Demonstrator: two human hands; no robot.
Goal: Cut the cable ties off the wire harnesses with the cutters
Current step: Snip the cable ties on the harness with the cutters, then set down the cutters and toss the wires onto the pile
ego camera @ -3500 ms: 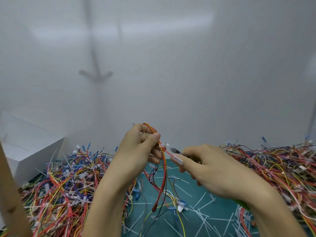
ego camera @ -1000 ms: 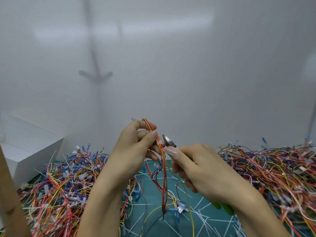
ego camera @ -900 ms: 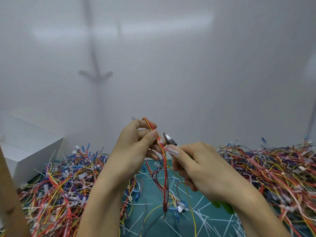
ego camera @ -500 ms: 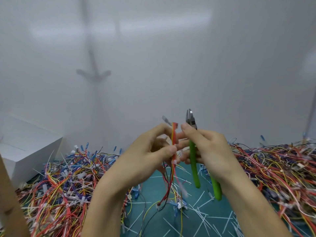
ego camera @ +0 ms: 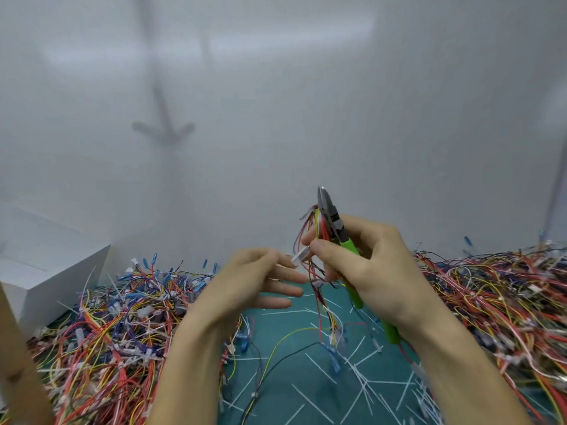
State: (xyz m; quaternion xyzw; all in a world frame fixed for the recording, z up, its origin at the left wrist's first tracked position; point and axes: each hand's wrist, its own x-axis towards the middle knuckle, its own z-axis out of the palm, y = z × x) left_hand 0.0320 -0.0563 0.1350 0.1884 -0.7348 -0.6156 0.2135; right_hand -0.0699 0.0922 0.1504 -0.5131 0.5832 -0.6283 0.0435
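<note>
The white rectangular box (ego camera: 52, 271) at the left edge shows only its outer sides; what is inside I cannot tell. The right hand (ego camera: 377, 271) has its fingers curled round the green-handled metal cutters (ego camera: 336, 223) and a thin bundle of coloured wires (ego camera: 317, 222). The cutters are nearly upright above the teal desk (ego camera: 285, 372), with the tip up and the handles slanting down. The left hand (ego camera: 245, 283) is just beside them, its fingers straight and holding nothing.

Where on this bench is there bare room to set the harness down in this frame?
Only the green mat between the two wire piles is open, and it is littered with cut ties. The barest strip lies just below the left hand. The left pile and right pile are packed; the right hand holds the cutters.
</note>
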